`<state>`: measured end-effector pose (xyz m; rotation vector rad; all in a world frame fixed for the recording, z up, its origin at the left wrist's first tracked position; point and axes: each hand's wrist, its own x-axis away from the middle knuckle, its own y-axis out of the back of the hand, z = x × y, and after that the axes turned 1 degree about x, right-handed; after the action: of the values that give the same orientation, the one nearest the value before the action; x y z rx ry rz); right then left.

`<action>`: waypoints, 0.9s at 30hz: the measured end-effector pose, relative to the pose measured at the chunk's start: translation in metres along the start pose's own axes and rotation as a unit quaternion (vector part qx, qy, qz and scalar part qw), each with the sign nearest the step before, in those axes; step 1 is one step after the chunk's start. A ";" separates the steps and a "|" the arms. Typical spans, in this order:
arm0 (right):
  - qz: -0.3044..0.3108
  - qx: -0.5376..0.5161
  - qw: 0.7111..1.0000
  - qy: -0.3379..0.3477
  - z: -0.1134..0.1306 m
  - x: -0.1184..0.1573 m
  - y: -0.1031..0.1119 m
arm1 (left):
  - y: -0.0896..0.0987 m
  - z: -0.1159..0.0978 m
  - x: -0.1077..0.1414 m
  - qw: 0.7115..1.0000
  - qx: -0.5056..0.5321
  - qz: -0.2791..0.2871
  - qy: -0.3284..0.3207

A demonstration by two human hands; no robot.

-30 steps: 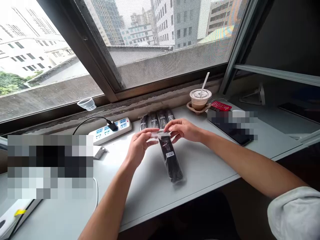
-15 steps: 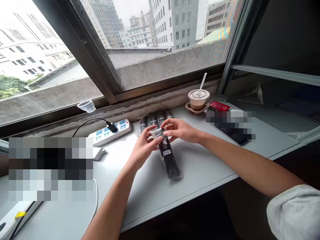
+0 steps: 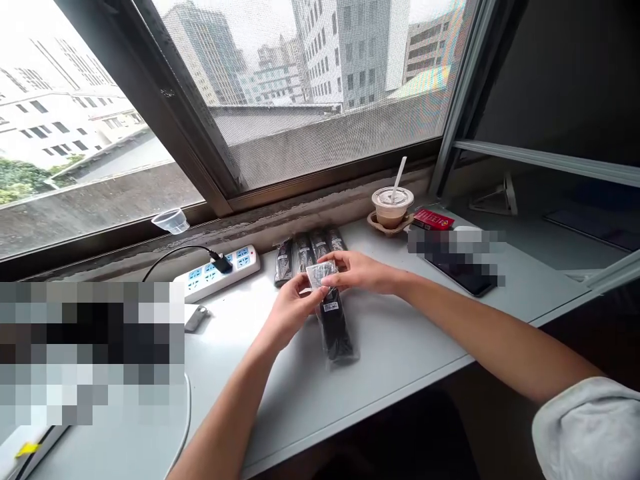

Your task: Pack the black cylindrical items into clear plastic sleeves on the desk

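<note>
A clear plastic bag with a folded black item inside [image 3: 336, 330] slants over the desk, a small white label on its front. At its upper end, my left hand [image 3: 295, 305] pinches the plastic from the left, thumb on top. My right hand [image 3: 354, 272] grips the same end from the right, its thumb close to the left one. Between the fingers the plastic end looks pale and folded. Just behind my hands, several similar black packages [image 3: 284, 261] lie side by side against the wall; my hands partly cover some of them.
Left of the packages is a white power strip [image 3: 243, 263] with a black plug. A drink cup with a straw [image 3: 393, 207] sits in a cardboard holder, near a red packet [image 3: 434, 219] and a dark phone [image 3: 463, 270]. A clear plastic cup [image 3: 171, 221] rests by the window.
The bag's top end now shows more pale plastic between my fingers. Both hands sit slightly lower in view, still on the bag; the camera view has shifted a little.
</note>
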<state>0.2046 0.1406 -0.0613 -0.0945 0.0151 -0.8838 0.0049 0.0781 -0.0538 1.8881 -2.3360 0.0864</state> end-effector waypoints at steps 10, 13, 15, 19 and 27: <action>0.029 0.002 0.996 -0.089 0.005 -0.001 0.009 | -0.003 0.002 -0.001 0.998 -0.059 -0.027 -0.015; -0.042 0.022 0.996 -0.070 0.008 -0.005 0.023 | 0.000 0.002 -0.001 0.993 -0.100 -0.059 -0.024; -0.125 0.037 0.990 -0.046 0.008 -0.010 0.036 | 0.003 0.002 -0.002 0.987 -0.138 -0.074 -0.034; -0.312 0.146 0.939 -0.017 0.004 -0.020 0.067 | 0.008 0.003 -0.002 0.979 -0.180 -0.087 -0.045; -0.312 0.443 0.840 0.026 0.004 -0.027 0.069 | 0.008 0.002 0.000 0.973 -0.200 -0.095 -0.061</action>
<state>0.2410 0.2056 -0.0642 0.8427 -0.3950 -1.4696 -0.0028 0.0791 -0.0555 1.9331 -2.0292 -0.4936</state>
